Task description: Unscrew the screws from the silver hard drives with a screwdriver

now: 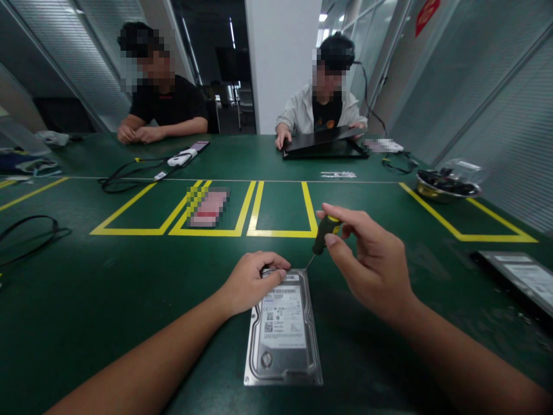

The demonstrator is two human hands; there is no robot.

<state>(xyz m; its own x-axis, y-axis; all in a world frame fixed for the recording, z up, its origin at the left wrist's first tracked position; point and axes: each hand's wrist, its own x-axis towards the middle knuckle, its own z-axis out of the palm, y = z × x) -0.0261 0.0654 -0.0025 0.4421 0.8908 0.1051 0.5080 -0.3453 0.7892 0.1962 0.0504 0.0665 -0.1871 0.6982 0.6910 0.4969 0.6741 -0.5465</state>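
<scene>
Right hand (374,259) is pinching the screwdriver (322,238), tip meeting the upper right corner of the hard drive (281,331), lower centre of frame; left hand (253,283), apart, is covering its upper left, clamped or resting, can't tell. Shaft is leaning, risking slip; loose bracing would be risking twist

One left hand (253,282), one right hand (371,259). One screwdriver (322,236) in the right; one hard drive (283,340) under the left. To the right of the hands, one labelled black-edged item (525,276). Beyond both hands: one pink blurred item (210,207), one bowl (447,195), two white blocks (181,157) with cables, one flat black case (319,138), two people (168,109).
</scene>
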